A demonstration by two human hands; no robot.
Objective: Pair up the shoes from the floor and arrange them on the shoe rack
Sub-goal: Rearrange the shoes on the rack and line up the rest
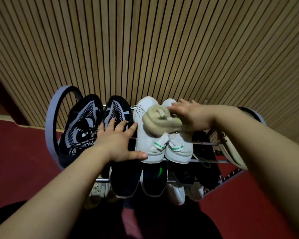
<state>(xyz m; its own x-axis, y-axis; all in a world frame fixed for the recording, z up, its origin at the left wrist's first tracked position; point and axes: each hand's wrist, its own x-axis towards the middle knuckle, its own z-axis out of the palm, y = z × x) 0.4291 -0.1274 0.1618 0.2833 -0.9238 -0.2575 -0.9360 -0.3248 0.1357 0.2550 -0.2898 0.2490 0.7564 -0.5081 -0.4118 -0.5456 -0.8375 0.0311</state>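
While I watch the head cam, white pair [148, 140]: on the top shelf of the shoe rack [207, 144], side by side, toes to the wall, heels twd me. Reads as a matched pair set in place.
Black pair [86, 121]: same shelf, just left of the white pair, toes to the wall too. I'd say pairs go next to each other so the shelf fills in order.
Beige roll [155, 121]: sock or cloth, can't tell which. Lies across the tops of both white shoes.
Left hand [117, 140]: arm reaches fwd, palm down, fingers spread & straight. Thumb on the heel side of the left white shoe, index along its flank, other fingers on the nearer black shoe. Grips nothing; prob. steadying the shoes into line.
Right hand [188, 116]: arm comes in from the right, fingers straight, laid on the roll and the toe of the right white shoe. No curl visible, thumb hidden.
Lower shelf: dark shoes [138, 180] w/ white soles, more white shoes [175, 192], heels out.
Progress: no shoe on the red floor [24, 152] in view; looks near done, my guess.
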